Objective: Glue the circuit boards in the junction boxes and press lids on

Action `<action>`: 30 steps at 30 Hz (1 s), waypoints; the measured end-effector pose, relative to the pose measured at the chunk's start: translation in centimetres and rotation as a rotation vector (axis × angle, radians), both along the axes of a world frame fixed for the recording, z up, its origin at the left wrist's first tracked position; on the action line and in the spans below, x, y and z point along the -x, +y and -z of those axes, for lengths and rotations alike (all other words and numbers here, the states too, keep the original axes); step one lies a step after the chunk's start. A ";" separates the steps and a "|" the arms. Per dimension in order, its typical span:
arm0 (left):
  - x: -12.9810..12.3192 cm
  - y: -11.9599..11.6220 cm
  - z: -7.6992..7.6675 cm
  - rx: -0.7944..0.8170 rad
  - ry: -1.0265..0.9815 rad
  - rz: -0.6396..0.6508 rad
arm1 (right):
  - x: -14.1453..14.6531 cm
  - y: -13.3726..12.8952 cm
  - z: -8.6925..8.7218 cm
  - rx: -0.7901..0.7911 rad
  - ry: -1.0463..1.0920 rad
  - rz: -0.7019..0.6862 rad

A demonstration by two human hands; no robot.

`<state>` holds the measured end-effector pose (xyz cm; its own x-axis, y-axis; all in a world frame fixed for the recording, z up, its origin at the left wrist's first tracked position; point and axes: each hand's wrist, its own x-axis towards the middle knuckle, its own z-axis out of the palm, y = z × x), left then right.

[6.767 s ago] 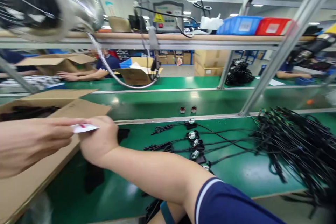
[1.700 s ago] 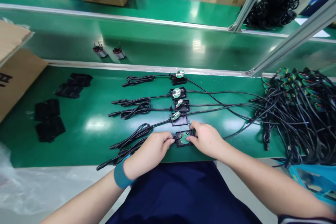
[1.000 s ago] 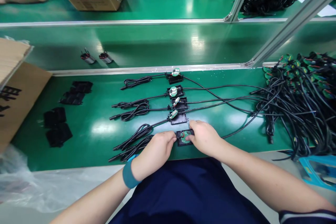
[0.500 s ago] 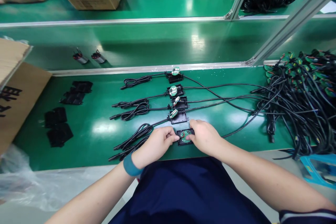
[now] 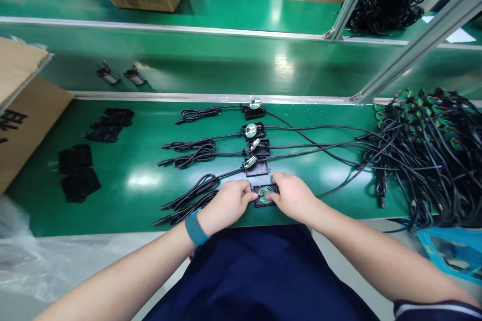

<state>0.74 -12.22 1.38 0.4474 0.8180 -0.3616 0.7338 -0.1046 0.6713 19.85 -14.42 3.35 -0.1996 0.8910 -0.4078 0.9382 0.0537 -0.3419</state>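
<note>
Apparently one circuit board (image 5: 265, 194) lies in its case (image 5: 260, 204), pinched by left hand (image 5: 230, 203) and right hand (image 5: 295, 198) (both nearly closed), while four other boards (image 5: 250, 131) seem unseated.

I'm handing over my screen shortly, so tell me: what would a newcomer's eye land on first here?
Probably the big tangle of black cables, dotted with green boards, on the right of the green bench. Next, the left hand and right hand, both at the nearest black case, which holds a green circuit board. Beyond it, four more open cases run toward the bench's far edge.
</note>
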 end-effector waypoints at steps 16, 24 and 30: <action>0.7 -2.4 0.1 -0.266 0.080 0.166 | -1.2 1.5 1.4 -0.205 0.090 -0.662; 0.6 -2.8 0.0 -0.281 0.105 0.158 | -0.6 0.2 2.4 -0.208 0.091 -0.529; 0.4 -2.7 -0.3 -0.261 0.127 0.180 | -0.2 0.0 1.9 -0.183 0.047 -0.514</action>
<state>0.37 -14.95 1.68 0.5579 0.8022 -0.2128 0.7640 -0.3962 0.5093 20.03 -14.39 1.48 -0.6419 0.7298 -0.2353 0.7597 0.5635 -0.3246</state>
